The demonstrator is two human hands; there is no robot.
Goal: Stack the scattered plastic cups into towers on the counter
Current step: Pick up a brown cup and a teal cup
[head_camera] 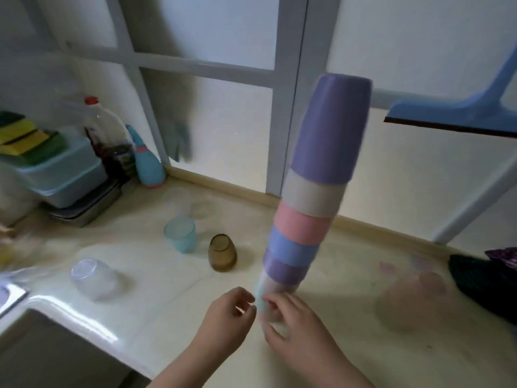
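A tall tower of upside-down plastic cups [316, 191] rises from the counter [167, 298], purple on top, then cream, pink, blue and purple, leaning a little to the right. My right hand [291, 329] grips its pale bottom cups. My left hand [229, 315] touches the base from the left, fingers curled against it. Loose on the counter lie a clear cup on its side [91, 278], an upright light-blue cup [181, 237] and a brown cup [222, 253]. Two faint clear cups [201, 210] sit farther back.
A sink [42, 348] opens at the lower left. Sponges [25, 138] on a plastic box, a bottle [105, 135] and a blue sprayer [148, 163] stand at the back left. A blue squeegee [453, 113] hangs upper right. Dark cloth [486, 278] lies at the right edge.
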